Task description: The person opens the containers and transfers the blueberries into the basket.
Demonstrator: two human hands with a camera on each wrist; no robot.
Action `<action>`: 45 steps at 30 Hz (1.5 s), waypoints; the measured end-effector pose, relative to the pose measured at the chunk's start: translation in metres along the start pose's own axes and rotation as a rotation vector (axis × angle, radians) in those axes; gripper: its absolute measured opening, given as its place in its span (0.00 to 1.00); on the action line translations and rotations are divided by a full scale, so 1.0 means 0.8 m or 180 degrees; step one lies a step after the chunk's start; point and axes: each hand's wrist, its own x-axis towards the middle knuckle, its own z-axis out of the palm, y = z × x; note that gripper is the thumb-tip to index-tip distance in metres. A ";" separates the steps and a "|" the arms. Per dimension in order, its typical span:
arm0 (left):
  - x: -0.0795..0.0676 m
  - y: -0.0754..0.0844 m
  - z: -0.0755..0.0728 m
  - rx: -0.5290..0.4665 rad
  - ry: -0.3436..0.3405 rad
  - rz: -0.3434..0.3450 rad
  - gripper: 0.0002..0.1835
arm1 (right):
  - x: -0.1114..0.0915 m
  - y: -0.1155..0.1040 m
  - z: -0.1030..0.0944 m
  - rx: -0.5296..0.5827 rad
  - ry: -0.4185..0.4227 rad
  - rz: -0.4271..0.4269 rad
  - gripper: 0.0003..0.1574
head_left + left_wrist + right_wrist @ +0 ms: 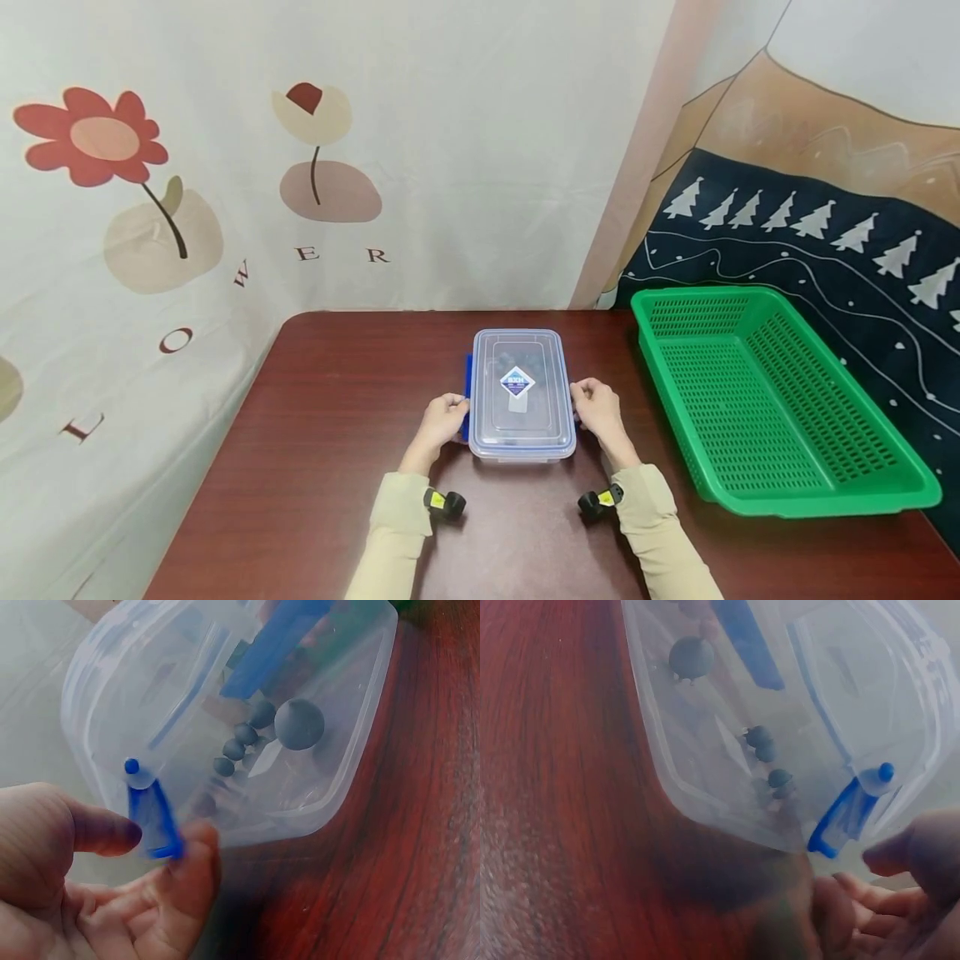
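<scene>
Head: clear lidded box (522, 432), the landmark, lies flat on the tabletop (360, 358). Left hand (440, 418) at the box's left side, right hand (600, 408) at its right side. Green basket (825, 505) well to the right of the box.

Left wrist: grip pinching the left blue clip (156, 825) on the box, between thumb and finger. Large grey ball (298, 724) and smaller dark balls (244, 733) visible through the box wall.

Right wrist: grip parted, fingers loosely curled, just beside the box's right blue clip (844, 817); cannot tell whether touching.
</scene>
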 end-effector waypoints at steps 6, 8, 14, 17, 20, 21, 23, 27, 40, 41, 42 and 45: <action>-0.007 0.018 0.000 0.0750 0.0819 0.0733 0.08 | -0.003 -0.014 -0.005 0.0098 0.0227 -0.0260 0.12; -0.010 0.026 0.002 0.0823 0.0848 0.0864 0.09 | -0.004 -0.019 -0.005 0.0037 0.0238 -0.0330 0.13; -0.015 0.041 0.005 0.0854 0.0827 0.0767 0.11 | -0.006 -0.027 -0.004 -0.0215 0.0322 -0.0472 0.13; -0.016 0.045 0.005 0.0799 0.0813 0.0671 0.11 | -0.007 -0.029 -0.005 -0.0279 0.0323 -0.0482 0.13; -0.018 0.048 0.006 0.0687 0.0768 0.0569 0.11 | -0.007 -0.031 -0.006 -0.0326 0.0317 -0.0474 0.13; -0.018 0.049 0.006 0.0666 0.0764 0.0540 0.11 | -0.008 -0.031 -0.007 -0.0337 0.0307 -0.0468 0.14; -0.018 0.051 0.007 0.0636 0.0754 0.0515 0.11 | -0.009 -0.033 -0.008 -0.0354 0.0295 -0.0459 0.14; -0.017 0.053 0.006 0.0677 0.0767 0.0532 0.11 | -0.010 -0.037 -0.011 -0.0372 0.0284 -0.0451 0.14; -0.023 0.069 -0.012 0.0315 0.0727 0.0617 0.11 | -0.015 -0.064 -0.015 -0.0295 0.0392 -0.0582 0.14; -0.024 0.070 -0.015 0.0296 0.0728 0.0616 0.11 | -0.016 -0.066 -0.014 -0.0273 0.0385 -0.0597 0.14; -0.026 0.071 -0.017 0.0279 0.0732 0.0615 0.11 | -0.016 -0.068 -0.013 -0.0250 0.0370 -0.0605 0.14; -0.029 0.073 -0.026 0.0213 0.0743 0.0572 0.12 | -0.018 -0.074 -0.009 -0.0170 0.0330 -0.0624 0.14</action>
